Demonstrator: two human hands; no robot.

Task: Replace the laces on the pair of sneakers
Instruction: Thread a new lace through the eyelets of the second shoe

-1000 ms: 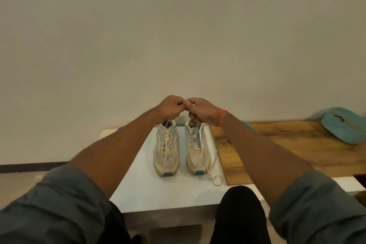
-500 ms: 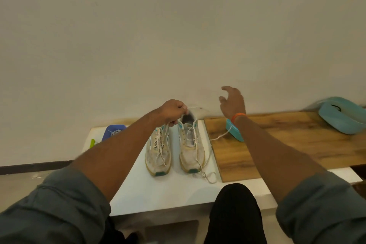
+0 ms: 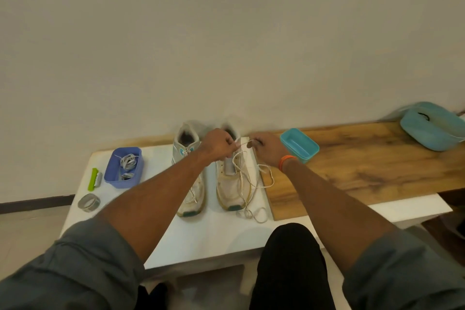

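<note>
Over right sneaker, lace-pinching fingers

Both arms are reaching forward, forearms bare below rolled grey sleeves; the left hand is curling its fingers, pinching a thin strand at the fingertips; the right hand is sitting just beside it, fingers curled and pinching likewise, an orange band circling its wrist.
</note>
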